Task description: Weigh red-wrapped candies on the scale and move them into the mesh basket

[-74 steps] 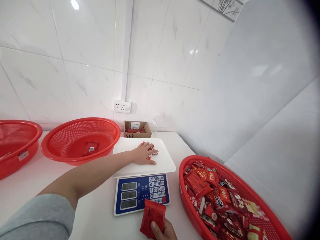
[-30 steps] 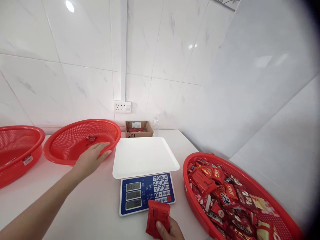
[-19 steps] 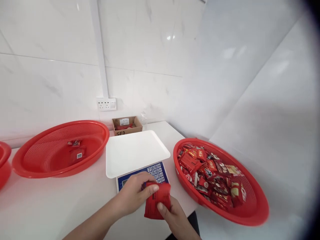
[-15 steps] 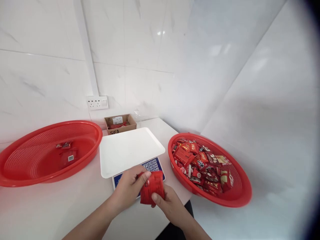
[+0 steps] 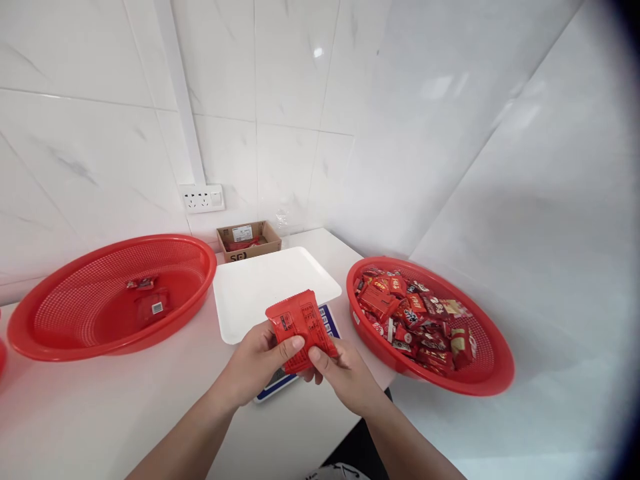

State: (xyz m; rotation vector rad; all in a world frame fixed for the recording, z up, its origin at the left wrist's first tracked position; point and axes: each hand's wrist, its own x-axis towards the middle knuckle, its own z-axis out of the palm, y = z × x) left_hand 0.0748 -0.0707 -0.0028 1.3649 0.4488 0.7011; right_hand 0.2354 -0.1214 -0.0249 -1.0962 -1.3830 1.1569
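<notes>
Between both hands is a red snack packet (image 5: 298, 327) with dark print on the side facing me. My left hand (image 5: 265, 360) pinches its lower left edge, thumb on the front. My right hand (image 5: 337, 370) grips its lower right edge in the same way; the other fingers are mostly behind the packet. The packet is held over the front of a weighing scale with a white tray (image 5: 270, 273) and a blue keypad panel (image 5: 327, 321), hiding part of the panel.
On the right stands a red basket (image 5: 500, 363) full of red snack packets (image 5: 415, 320). A second red basket (image 5: 50, 300) on the left holds a few packets. Behind the scale is a cardboard box (image 5: 255, 248) with red packets inside. A wall socket (image 5: 203, 199) is above it.
The red packet has been raised and turned so its printed face shows flatter toward me. Both hands still hold it. The whole view has shifted slightly.
</notes>
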